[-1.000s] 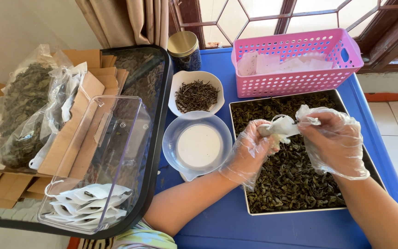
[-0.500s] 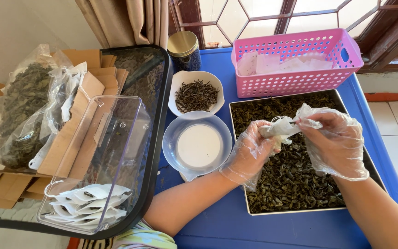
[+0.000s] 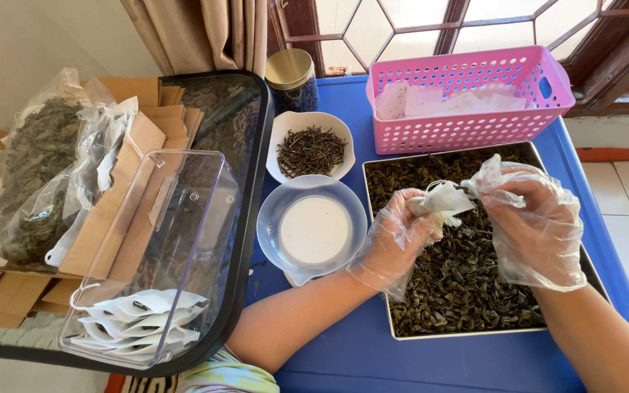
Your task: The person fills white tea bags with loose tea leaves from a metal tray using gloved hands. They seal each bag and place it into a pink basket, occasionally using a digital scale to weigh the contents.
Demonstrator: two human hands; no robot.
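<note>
Two gloved hands, left hand (image 3: 394, 244) and right hand (image 3: 529, 218), are pinching a light, floppy tea sachet (image 3: 442, 200) by its rim, each grip closing gently.

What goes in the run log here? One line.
left hand: holds white sachet | right hand: at sachet mouth | below: tray of dried leaves

basket (image 3: 467, 120) behind tray (image 3: 547, 329), bowls (image 3: 311, 225) left

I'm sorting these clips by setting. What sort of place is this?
Probably a small home tea-packing corner by a window. Gloved hands hold a small white sachet over a tray of dried leaves; finished sachets fill a clear tub, and empties sit in a pink basket.
</note>
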